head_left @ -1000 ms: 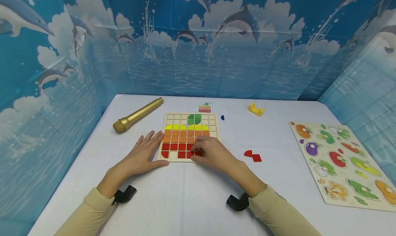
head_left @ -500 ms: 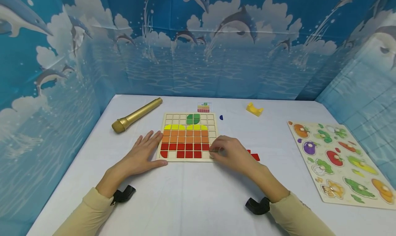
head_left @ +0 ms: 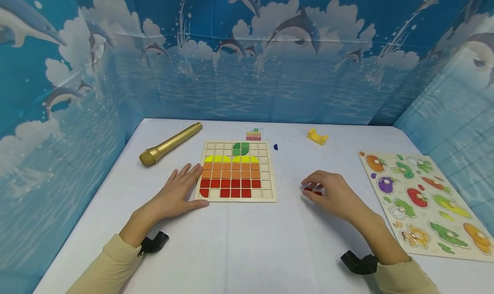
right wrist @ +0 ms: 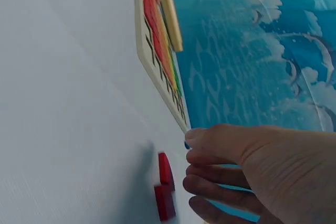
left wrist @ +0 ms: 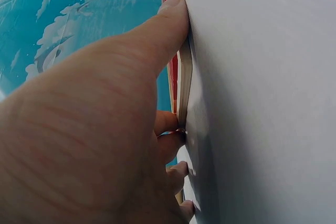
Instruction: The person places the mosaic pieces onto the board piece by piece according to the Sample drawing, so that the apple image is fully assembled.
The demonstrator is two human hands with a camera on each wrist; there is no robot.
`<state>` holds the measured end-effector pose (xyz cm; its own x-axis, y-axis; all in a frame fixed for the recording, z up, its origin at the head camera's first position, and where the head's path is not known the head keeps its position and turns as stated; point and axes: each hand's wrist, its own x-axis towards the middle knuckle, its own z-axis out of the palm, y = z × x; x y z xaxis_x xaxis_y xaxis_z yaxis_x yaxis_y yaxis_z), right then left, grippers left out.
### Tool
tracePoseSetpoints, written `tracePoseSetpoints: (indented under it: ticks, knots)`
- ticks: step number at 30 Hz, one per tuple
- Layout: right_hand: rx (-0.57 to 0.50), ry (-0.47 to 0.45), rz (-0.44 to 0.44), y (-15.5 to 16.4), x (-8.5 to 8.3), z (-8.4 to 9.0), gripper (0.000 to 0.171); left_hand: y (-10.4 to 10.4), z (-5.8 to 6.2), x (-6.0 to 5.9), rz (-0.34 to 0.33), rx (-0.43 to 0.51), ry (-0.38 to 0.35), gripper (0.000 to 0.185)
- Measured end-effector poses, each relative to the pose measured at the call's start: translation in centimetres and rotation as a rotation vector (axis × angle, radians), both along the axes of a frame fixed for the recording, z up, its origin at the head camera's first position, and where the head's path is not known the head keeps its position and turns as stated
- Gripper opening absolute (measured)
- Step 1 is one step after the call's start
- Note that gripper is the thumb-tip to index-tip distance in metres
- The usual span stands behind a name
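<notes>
A wooden grid board (head_left: 269, 174) lies on the white table, its cells filled with green, yellow, orange and red tiles. My left hand (head_left: 181, 187) rests flat beside its left edge. The thumb (left wrist: 163, 30) touches the board's edge (left wrist: 184, 77). My right hand (head_left: 328, 192) hovers to the right of the board, fingers loosely curled over two loose red tiles (head_left: 308, 190). In the right wrist view the red tiles (right wrist: 165, 190) lie on the table just off the fingers (right wrist: 210, 184), which hold nothing.
A gold microphone (head_left: 170, 144) lies at the back left. Behind the board are a small picture card (head_left: 254, 134), a blue piece (head_left: 275, 147) and a yellow block (head_left: 317, 136). A fruit peg puzzle (head_left: 424, 199) fills the right side. Blue dolphin curtains enclose the table.
My right hand left the board's bottom row and moved right across the table to the loose red tiles. The left hand stayed put.
</notes>
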<state>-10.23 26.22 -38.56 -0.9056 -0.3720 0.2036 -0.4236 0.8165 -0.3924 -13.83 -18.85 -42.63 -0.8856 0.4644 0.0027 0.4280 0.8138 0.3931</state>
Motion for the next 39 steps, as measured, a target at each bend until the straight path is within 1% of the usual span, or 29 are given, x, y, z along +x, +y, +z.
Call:
tracePoseSetpoints:
  ticks: [3, 6, 8, 10, 19, 23, 29, 33, 37, 39]
  knots:
    - [0.005, -0.039, -0.022, 1.1, 0.1, 0.2, 0.023, -0.1, 0.0, 0.0, 0.001, 0.006, 0.0, 0.106]
    - [0.013, -0.114, -0.048, 2.0, 0.2, 0.3, 0.029, -0.2, -0.1, 0.0, -0.006, 0.01, 0.001, 0.105]
    - [0.02, -0.153, -0.053, 2.4, 0.2, 0.2, 0.031, -0.2, -0.2, 0.0, -0.01, 0.009, 0.004, 0.105]
    - [0.02, -0.168, -0.055, 2.6, 0.3, 0.1, 0.03, -0.2, -0.2, 0.0, -0.011, 0.007, 0.008, 0.105]
    - [0.032, -0.147, -0.095, 2.8, 0.4, -0.1, 0.021, -0.3, -0.2, 0.0, -0.01, 0.006, 0.014, 0.106]
    - [0.047, -0.103, -0.097, 2.7, 0.3, -0.2, 0.02, -0.3, 0.0, 0.0, -0.008, 0.004, 0.016, 0.106]
    - [0.03, -0.036, -0.095, 2.2, 0.0, -0.4, 0.02, -0.3, 0.1, 0.0, -0.005, 0.014, 0.014, 0.105]
    - [0.006, 0.008, -0.085, 1.3, -0.4, -0.4, 0.018, -0.2, -0.1, 0.0, -0.008, 0.012, 0.005, 0.105]
    - [-0.008, -0.003, -0.071, -0.5, -1.0, -0.1, 0.018, -0.2, -0.1, 0.1, -0.006, 0.01, 0.003, 0.105]
    - [-0.009, -0.015, -0.047, -1.8, -1.5, 0.1, 0.018, -0.2, 0.0, 0.2, -0.001, 0.01, 0.004, 0.105]
